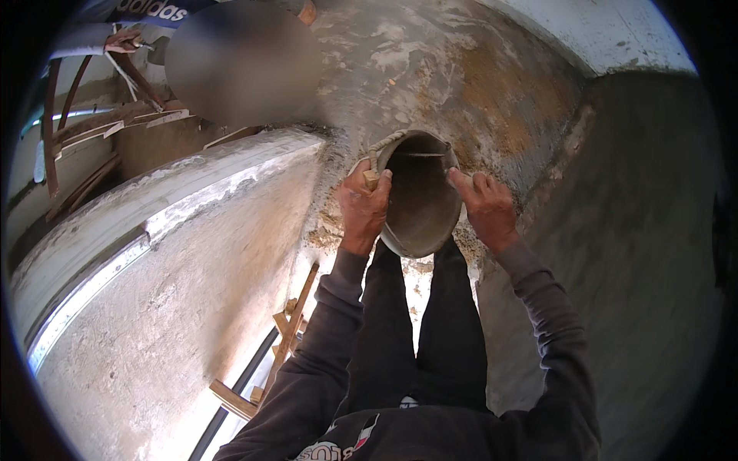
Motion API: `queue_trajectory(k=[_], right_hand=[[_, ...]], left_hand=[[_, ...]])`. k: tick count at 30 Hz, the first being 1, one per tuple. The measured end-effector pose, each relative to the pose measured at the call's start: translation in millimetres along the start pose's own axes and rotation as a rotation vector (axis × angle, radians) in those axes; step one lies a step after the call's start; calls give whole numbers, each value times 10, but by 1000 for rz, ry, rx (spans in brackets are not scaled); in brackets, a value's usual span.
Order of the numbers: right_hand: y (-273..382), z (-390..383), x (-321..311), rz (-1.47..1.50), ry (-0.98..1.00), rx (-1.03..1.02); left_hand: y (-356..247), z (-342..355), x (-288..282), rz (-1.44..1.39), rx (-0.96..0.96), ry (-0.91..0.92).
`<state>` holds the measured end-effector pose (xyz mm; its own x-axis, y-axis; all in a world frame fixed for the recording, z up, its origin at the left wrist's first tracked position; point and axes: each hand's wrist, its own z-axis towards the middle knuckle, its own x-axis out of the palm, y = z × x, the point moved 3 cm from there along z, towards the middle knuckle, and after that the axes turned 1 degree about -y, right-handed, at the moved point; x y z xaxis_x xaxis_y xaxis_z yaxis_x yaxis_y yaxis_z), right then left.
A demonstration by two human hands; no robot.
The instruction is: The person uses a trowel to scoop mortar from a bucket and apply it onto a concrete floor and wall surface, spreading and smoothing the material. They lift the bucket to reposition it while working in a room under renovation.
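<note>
A grey, mortar-smeared bucket [420, 211] is tilted with its mouth facing me, in front of my legs. Its inside looks dark, and a thin pale bar crosses it near the far rim. My left hand [363, 206] is closed on the bucket's left side, where a tan stub shows beside the thumb. On the opposite side, my right hand [490, 207] is closed at the rim, its fingers curled round what seems to be a grip. The bucket's underside is hidden.
Wet, smeared mortar [400, 54] covers the surface beyond the bucket. A plastered wall [177, 284] rises at left, with a wooden frame [288, 330] low beside it. Another grey wall [623, 253] stands at right. At upper left, a co-worker's hand [123, 40] holds a tool near wooden boards [123, 123].
</note>
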<state>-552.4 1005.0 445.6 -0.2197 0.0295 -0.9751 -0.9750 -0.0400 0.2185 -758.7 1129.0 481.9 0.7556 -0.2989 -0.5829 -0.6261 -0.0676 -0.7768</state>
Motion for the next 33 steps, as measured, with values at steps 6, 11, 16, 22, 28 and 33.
queue_trajectory(k=[6,11,16,22,28,33], right_hand=[[151,253,-25,-29,241,-137],[-35,465,76,305,513,-85],[-84,449,190,725,619,8],[-199,465,322,1184,653,193],[-426,725,48,1403,674,551],[-630,1388,-97,1187,314,598]], left_hand=[[-254,174,37,20,29,20],[-283,268,17,-1,60,-30],[-224,243,-69,-47,-26,-36],[108,153,-228,-518,-187,-166],[508,48,-351,-571,-313,-300],[697,122,-470,-512,-310,-328]])
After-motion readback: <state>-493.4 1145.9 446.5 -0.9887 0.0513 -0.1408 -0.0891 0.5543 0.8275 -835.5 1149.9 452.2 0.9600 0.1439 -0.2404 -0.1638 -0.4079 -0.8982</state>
